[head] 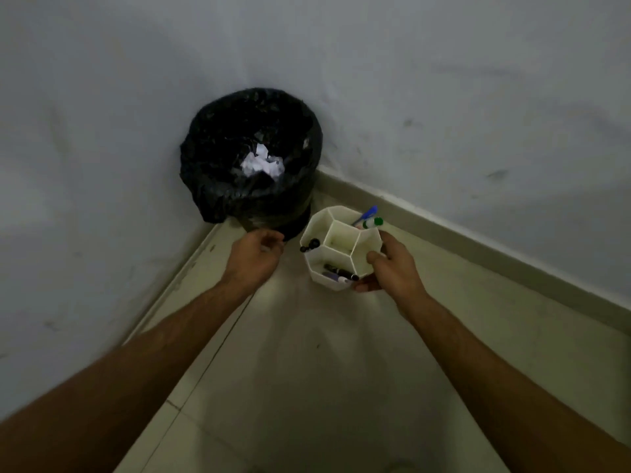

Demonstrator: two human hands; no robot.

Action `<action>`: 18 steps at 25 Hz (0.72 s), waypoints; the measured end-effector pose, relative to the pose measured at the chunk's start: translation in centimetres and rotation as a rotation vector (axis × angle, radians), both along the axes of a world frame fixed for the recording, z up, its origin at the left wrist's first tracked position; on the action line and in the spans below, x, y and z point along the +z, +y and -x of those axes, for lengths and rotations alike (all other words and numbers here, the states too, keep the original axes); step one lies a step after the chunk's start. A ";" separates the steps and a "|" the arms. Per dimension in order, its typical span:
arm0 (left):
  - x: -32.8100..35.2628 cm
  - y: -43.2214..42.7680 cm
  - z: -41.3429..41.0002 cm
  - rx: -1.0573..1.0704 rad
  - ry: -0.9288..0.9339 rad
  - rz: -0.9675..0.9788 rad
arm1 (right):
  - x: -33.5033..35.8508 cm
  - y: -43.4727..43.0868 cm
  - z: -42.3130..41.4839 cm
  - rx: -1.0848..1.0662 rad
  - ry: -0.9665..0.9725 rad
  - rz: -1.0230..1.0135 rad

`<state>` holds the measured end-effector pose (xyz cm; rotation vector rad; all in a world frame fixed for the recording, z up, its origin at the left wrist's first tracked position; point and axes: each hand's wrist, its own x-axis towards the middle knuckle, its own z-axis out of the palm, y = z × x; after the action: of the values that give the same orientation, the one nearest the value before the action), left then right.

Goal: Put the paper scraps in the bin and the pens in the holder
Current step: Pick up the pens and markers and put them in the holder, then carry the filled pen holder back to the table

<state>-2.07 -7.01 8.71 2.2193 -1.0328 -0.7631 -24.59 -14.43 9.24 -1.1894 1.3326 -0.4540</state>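
Dim corner, grey walls (102, 131) meeting pale tiled floor (324, 370) with a light skirting strip. Left to right:

Left hand (254, 257) reached out low over the floor, palm down, fingers curled in loosely near the bin's base; possibly pinching something small, too dark to tell.

Bin (251, 158) tucked in the corner, black liner bag, white crumpled paper scraps (261, 163) lying inside.

Holder (341, 247), white, hexagonal compartments, just right of the bin. Pens (339, 274) lying in the near cell, blue and green-capped ones standing in the far-right cell, dark caps in the left cell.

Right hand (389, 268) gripping the holder's right wall, thumb on the rim, fingers wrapped under the side.

No readable labels or writing anywhere.
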 end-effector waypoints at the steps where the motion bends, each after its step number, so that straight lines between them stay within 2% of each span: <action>1: 2.8 0.2 0.5 -0.002 0.016 -0.020 | 3.1 0.7 0.3 -0.052 -0.012 -0.033; 4: 11.9 1.1 1.7 -0.013 0.070 -0.067 | 12.9 2.7 1.4 -0.157 -0.034 -0.097; 9: 31.6 2.3 3.5 -0.004 0.178 -0.068 | 33.0 5.8 4.3 -0.313 -0.088 -0.162; 13: 46.9 4.1 7.0 -0.100 0.137 0.014 | 48.7 9.5 8.0 -0.463 -0.150 -0.134; 18: 59.9 5.5 14.2 -0.220 0.235 0.136 | 62.7 14.7 14.4 -0.651 -0.227 -0.025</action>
<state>-16.25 -1.51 68.64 1.8701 -1.1837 -0.9918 -39.03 0.22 71.98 -0.6338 1.5005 -1.0006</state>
